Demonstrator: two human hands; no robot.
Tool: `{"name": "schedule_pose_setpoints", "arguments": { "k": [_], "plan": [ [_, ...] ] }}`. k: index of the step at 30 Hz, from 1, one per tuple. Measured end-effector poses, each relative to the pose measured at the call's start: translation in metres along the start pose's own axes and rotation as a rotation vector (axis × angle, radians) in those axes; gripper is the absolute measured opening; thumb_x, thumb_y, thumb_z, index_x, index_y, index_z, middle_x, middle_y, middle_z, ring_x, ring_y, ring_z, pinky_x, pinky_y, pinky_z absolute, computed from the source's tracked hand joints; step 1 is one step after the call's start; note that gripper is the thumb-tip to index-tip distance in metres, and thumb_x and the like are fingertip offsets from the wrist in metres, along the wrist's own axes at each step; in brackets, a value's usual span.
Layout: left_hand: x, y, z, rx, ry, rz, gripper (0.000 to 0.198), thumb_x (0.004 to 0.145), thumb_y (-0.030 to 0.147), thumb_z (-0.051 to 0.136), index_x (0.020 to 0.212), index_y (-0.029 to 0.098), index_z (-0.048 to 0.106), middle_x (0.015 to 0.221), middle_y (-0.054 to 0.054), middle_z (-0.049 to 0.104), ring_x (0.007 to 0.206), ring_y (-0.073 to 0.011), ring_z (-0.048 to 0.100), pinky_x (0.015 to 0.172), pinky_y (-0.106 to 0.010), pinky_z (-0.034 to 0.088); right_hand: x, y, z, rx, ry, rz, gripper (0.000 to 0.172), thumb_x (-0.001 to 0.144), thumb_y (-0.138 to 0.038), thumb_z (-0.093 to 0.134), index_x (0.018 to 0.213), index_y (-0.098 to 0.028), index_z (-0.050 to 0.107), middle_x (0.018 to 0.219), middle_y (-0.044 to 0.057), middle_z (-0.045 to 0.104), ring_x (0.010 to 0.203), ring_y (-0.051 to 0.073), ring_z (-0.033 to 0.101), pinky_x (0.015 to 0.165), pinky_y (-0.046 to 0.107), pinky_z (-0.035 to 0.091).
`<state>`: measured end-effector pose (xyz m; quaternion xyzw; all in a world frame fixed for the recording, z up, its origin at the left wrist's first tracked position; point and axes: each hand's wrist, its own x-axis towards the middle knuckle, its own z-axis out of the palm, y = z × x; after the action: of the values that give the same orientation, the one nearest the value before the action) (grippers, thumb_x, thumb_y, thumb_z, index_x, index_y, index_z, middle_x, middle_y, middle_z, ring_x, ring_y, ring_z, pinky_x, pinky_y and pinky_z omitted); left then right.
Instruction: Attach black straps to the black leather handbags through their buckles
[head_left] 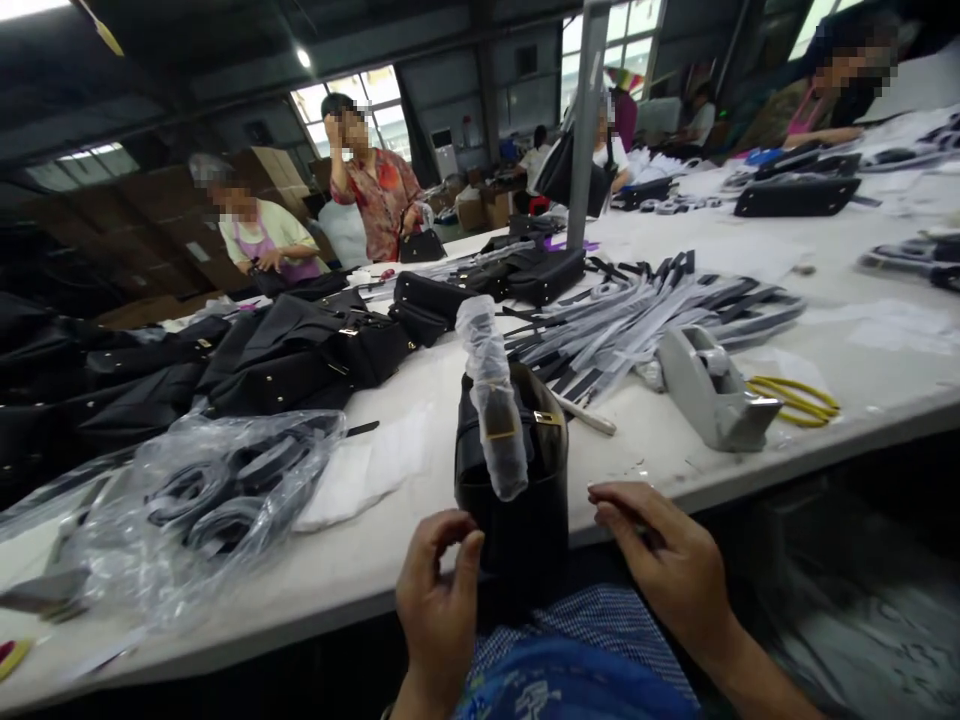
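Flanking a black bag [544,490], left hand [439,600] and right hand [671,565] curl parted fingers; a plastic sack [135,545] holds coiled straps [274,455]

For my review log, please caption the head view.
Left hand and right hand flank a black bag with a wrapped handle, a tape dispenser nearby.

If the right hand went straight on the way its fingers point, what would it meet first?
Likely the bag between the hands: the right hand's fingertips point at its side across a gap, though one view leaves depth unclear.
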<state>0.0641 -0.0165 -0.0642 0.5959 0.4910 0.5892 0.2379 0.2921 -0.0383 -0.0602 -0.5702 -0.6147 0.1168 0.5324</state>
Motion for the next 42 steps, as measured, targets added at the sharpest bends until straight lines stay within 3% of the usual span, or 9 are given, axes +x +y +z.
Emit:
{"name": "schedule_pose_setpoints", "arguments": {
  "k": [3, 6, 10, 16, 19, 21, 26, 32, 42],
  "plan": [
    [-0.015, 0.003, 0.006, -0.022, -0.192, -0.138, 0.02, 0.088, 0.03, 0.074, 0.105, 0.022, 0.07, 0.096, -0.004, 0.071, 0.084, -0.0189, 0.068, 0.075, -0.026, 0.056, 0.005, -0.005, 0.006, -0.075, -0.063, -0.216, 0.028, 0.094, -0.017, 0.062, 0.121, -0.026, 0.065, 0.12, 0.007, 0.07, 0.113, 0.025, 0.065, 0.1, 0.04, 0.052],
    [-0.012, 0.008, 0.016, -0.012, -0.203, -0.164, 0.023, 0.086, 0.027, 0.076, 0.107, 0.022, 0.07, 0.096, -0.003, 0.071, 0.084, -0.0183, 0.067, 0.075, -0.026, 0.054, 0.024, -0.007, 0.021, -0.152, -0.185, -0.327, 0.035, 0.096, -0.019, 0.06, 0.131, -0.024, 0.06, 0.127, 0.009, 0.067, 0.12, 0.026, 0.06, 0.109, 0.046, 0.043],
    [-0.002, 0.011, 0.02, 0.013, -0.159, -0.141, 0.012, 0.085, 0.025, 0.077, 0.094, 0.02, 0.07, 0.089, -0.002, 0.067, 0.079, -0.0164, 0.063, 0.07, -0.024, 0.051, 0.052, -0.015, 0.032, -0.17, -0.322, -0.366, 0.015, 0.094, -0.022, 0.063, 0.108, -0.02, 0.068, 0.096, 0.006, 0.075, 0.093, 0.024, 0.067, 0.094, 0.043, 0.048],
    [0.005, 0.008, 0.01, -0.047, -0.171, -0.189, 0.01, 0.084, 0.027, 0.076, 0.089, 0.018, 0.074, 0.089, -0.004, 0.069, 0.084, -0.0183, 0.065, 0.073, -0.026, 0.051, 0.071, -0.028, 0.034, -0.217, -0.484, -0.386, 0.016, 0.093, -0.024, 0.064, 0.106, -0.019, 0.072, 0.093, 0.007, 0.076, 0.089, 0.024, 0.068, 0.086, 0.039, 0.047],
    [0.008, 0.009, 0.007, -0.088, -0.216, -0.227, 0.012, 0.085, 0.028, 0.075, 0.09, 0.017, 0.076, 0.091, -0.005, 0.071, 0.087, -0.019, 0.065, 0.078, -0.027, 0.051, 0.076, -0.031, 0.036, -0.142, -0.565, -0.324, 0.017, 0.092, -0.026, 0.063, 0.104, -0.021, 0.076, 0.092, 0.006, 0.077, 0.089, 0.024, 0.07, 0.083, 0.036, 0.048],
    [0.01, 0.011, 0.006, -0.135, -0.223, -0.259, 0.015, 0.087, 0.03, 0.074, 0.093, 0.017, 0.076, 0.094, -0.005, 0.072, 0.091, -0.0193, 0.066, 0.082, -0.027, 0.051, 0.078, -0.034, 0.038, -0.032, -0.612, -0.197, 0.017, 0.092, -0.025, 0.062, 0.101, -0.022, 0.077, 0.091, 0.003, 0.078, 0.087, 0.022, 0.071, 0.079, 0.032, 0.049],
    [0.014, 0.01, 0.003, -0.321, -0.214, -0.405, 0.024, 0.089, 0.036, 0.073, 0.103, 0.017, 0.076, 0.101, -0.005, 0.073, 0.099, -0.0209, 0.065, 0.091, -0.03, 0.051, 0.077, -0.038, 0.048, 0.13, -0.623, 0.042, 0.018, 0.091, -0.029, 0.062, 0.095, -0.022, 0.078, 0.091, 0.001, 0.079, 0.085, 0.021, 0.072, 0.074, 0.029, 0.049],
    [0.019, 0.007, 0.001, -0.339, -0.205, -0.467, 0.028, 0.087, 0.039, 0.075, 0.104, 0.016, 0.075, 0.099, -0.005, 0.074, 0.094, -0.0197, 0.066, 0.086, -0.03, 0.053, 0.077, -0.038, 0.059, 0.141, -0.614, 0.061, 0.021, 0.092, -0.029, 0.059, 0.093, -0.023, 0.079, 0.089, 0.001, 0.079, 0.085, 0.021, 0.071, 0.073, 0.03, 0.048],
    [0.022, -0.004, 0.001, -0.007, -0.112, -0.254, 0.022, 0.083, 0.036, 0.078, 0.096, 0.018, 0.076, 0.095, -0.004, 0.073, 0.09, -0.0195, 0.067, 0.078, -0.027, 0.053, 0.071, -0.034, 0.056, 0.183, -0.58, 0.035, 0.02, 0.092, -0.028, 0.06, 0.092, -0.023, 0.079, 0.089, 0.001, 0.08, 0.083, 0.021, 0.072, 0.07, 0.028, 0.048]
  ]
}}
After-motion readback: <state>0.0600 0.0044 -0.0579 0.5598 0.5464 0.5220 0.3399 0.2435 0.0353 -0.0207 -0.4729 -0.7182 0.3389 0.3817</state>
